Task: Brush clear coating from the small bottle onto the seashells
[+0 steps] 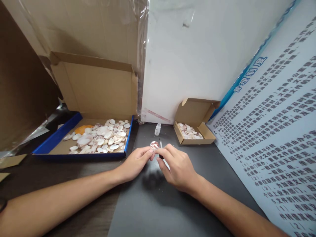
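Note:
My left hand (pixel 136 163) pinches a small speckled seashell (pixel 154 145) between thumb and fingertips, held just above the dark table (pixel 153 200). My right hand (pixel 177 166) is right beside it, gripping a thin brush-like applicator (pixel 160 144) whose tip points up near the shell. The two hands almost touch at the fingertips. A small white bottle (pixel 157 129) stands upright just behind the shell.
A large open cardboard box with a blue rim (pixel 81 154) holds several pale shells at the left. A small open cardboard box (pixel 208 135) with several shells sits at the right. A white wall stands behind and a printed poster (pixel 276 138) leans at the right.

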A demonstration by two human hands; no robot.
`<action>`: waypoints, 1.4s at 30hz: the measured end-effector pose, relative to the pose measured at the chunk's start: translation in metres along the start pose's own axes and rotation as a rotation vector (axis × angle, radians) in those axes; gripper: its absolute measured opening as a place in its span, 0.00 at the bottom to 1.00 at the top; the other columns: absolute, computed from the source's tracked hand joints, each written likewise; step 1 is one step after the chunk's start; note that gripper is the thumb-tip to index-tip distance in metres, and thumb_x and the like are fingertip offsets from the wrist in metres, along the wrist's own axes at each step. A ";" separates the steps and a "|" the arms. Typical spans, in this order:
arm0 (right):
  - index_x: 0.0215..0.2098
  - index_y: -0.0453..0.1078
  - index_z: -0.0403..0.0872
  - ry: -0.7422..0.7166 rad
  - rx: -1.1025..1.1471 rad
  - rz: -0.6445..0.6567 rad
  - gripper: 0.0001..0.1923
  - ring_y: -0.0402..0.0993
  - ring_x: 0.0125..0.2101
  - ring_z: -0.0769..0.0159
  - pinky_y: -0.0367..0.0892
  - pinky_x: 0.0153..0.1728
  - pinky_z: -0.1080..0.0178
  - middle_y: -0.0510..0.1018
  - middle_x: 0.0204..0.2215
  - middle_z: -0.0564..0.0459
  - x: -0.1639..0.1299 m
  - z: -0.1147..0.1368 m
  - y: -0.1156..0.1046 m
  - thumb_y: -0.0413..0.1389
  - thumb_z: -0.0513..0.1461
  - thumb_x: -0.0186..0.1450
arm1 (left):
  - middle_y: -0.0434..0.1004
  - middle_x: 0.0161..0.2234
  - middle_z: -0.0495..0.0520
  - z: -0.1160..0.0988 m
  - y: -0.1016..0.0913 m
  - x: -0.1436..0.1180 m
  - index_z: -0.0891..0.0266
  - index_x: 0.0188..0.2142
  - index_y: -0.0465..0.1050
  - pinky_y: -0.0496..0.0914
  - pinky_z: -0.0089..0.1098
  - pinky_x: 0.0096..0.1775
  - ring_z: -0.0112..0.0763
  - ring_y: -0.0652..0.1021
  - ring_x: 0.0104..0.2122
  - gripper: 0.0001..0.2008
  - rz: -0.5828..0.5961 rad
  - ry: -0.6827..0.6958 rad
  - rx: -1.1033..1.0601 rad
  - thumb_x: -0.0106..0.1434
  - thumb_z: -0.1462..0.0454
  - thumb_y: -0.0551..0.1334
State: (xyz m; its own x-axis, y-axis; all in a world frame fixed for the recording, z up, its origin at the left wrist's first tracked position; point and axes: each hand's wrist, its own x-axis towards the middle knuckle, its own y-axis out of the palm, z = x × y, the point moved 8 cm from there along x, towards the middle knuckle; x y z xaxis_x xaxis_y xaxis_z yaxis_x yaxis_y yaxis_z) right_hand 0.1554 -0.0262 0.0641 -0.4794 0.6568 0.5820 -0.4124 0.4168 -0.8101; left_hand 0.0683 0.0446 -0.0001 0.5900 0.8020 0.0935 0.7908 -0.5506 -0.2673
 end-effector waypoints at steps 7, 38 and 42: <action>0.46 0.69 0.46 -0.021 0.088 0.085 0.12 0.70 0.30 0.65 0.65 0.29 0.65 0.72 0.33 0.50 -0.001 0.005 0.007 0.46 0.38 0.70 | 0.61 0.25 0.47 -0.001 0.001 0.000 0.62 0.25 0.60 0.63 0.28 0.34 0.28 0.63 0.29 0.18 0.006 0.013 -0.032 0.67 0.54 0.50; 0.42 0.71 0.46 -0.021 0.059 0.064 0.13 0.68 0.29 0.66 0.62 0.30 0.66 0.72 0.31 0.50 0.001 0.004 0.002 0.44 0.37 0.70 | 0.61 0.25 0.47 0.001 0.001 0.000 0.62 0.26 0.61 0.62 0.28 0.33 0.28 0.63 0.29 0.18 0.006 0.006 -0.046 0.68 0.54 0.50; 0.41 0.71 0.46 -0.027 0.030 0.066 0.14 0.67 0.27 0.66 0.60 0.28 0.65 0.72 0.30 0.50 0.001 0.005 0.002 0.44 0.36 0.70 | 0.59 0.24 0.46 0.001 0.001 0.000 0.62 0.25 0.59 0.60 0.27 0.31 0.27 0.61 0.27 0.18 0.000 0.005 -0.048 0.68 0.54 0.50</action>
State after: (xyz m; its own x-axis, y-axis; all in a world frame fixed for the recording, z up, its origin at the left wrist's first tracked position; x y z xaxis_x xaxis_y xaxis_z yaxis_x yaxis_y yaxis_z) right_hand 0.1500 -0.0277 0.0639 -0.5264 0.6650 0.5298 -0.4022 0.3543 -0.8442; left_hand 0.0688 0.0448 -0.0012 0.5905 0.8010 0.0987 0.7978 -0.5610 -0.2208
